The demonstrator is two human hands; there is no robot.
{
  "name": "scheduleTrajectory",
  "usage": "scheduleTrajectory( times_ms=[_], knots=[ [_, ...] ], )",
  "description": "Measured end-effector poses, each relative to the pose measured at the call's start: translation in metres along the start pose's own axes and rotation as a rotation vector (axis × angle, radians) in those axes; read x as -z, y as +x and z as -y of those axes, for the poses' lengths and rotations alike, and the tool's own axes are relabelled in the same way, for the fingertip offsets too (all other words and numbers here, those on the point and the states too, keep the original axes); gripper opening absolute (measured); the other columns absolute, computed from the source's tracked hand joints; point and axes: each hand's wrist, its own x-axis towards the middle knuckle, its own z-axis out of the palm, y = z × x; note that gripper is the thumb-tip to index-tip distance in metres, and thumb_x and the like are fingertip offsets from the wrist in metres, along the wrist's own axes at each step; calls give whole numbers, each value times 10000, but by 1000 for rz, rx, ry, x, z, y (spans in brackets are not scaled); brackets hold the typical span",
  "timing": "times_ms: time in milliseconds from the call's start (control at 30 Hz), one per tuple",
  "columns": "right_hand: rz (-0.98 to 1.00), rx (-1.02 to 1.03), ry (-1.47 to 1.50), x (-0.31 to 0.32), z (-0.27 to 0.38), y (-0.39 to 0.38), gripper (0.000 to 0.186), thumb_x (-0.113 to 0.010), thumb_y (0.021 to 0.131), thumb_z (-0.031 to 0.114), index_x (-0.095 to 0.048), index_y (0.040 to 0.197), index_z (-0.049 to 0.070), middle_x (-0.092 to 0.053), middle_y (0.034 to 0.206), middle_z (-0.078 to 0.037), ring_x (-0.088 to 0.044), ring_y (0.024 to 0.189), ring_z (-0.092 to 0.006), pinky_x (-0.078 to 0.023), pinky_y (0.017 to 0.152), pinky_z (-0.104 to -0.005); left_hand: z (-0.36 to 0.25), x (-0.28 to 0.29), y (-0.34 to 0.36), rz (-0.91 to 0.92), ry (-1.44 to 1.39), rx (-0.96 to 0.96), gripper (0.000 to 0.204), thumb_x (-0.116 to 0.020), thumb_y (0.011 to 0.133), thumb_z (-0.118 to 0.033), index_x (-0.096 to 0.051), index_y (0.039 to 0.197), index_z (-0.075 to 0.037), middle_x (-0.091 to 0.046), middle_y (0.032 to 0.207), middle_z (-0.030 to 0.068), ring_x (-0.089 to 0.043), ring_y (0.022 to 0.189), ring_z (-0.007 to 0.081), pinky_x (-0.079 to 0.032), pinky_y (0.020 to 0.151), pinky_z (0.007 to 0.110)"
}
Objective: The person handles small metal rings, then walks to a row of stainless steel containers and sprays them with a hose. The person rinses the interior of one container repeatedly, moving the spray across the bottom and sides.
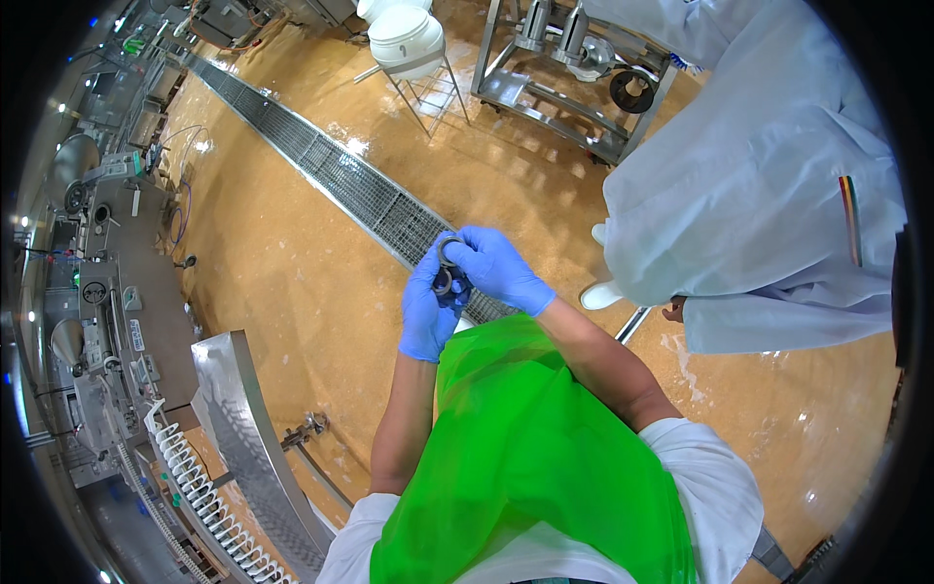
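Both my hands wear blue gloves and meet in front of my green apron (525, 448). My left hand (425, 307) and my right hand (498, 268) together grip a small dark ring-shaped part (448, 273) with a grey metal band. My right hand's fingers curl over its top. My left hand holds it from below and from the left. Most of the part is hidden by the fingers.
A long metal floor drain grate (341, 175) runs diagonally across the wet tan floor (292, 282). A person in a white coat (759, 185) stands close on the right. A steel machine with a conveyor (233, 419) lies at left. A white container on a stand (407, 41) and a steel frame (564, 88) stand behind.
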Motion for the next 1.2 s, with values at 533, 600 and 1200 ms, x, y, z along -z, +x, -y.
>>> scheduleTrajectory(
  times_ms=[533,600,1200],
  knots=[
    [181,-88,-109,11,-25,-16,301,-537,757,249,-589,725,-46,-553,609,-143,-501,564,-191,-433,585,-340,22,-20,-22,-212,301,-33,329,-417,937,-329,-573,1094,-86,-552,780,-6,-476,609,57,-398,465,199],
    [198,-87,-120,12,-25,-15,298,-533,756,247,-587,716,-43,-547,605,-143,-495,561,-190,-430,580,-342,22,-23,-24,-231,298,-38,335,-417,936,-336,-581,1081,-83,-546,758,-2,-471,590,60,-390,456,200],
    [91,-57,-130,10,-16,-25,275,-580,774,234,-635,752,-35,-584,621,-43,-499,580,-65,-421,521,-248,22,-37,-31,-272,363,-70,376,-367,948,-368,-561,1107,-88,-581,825,13,-509,612,72,-371,453,193]
  ],
)
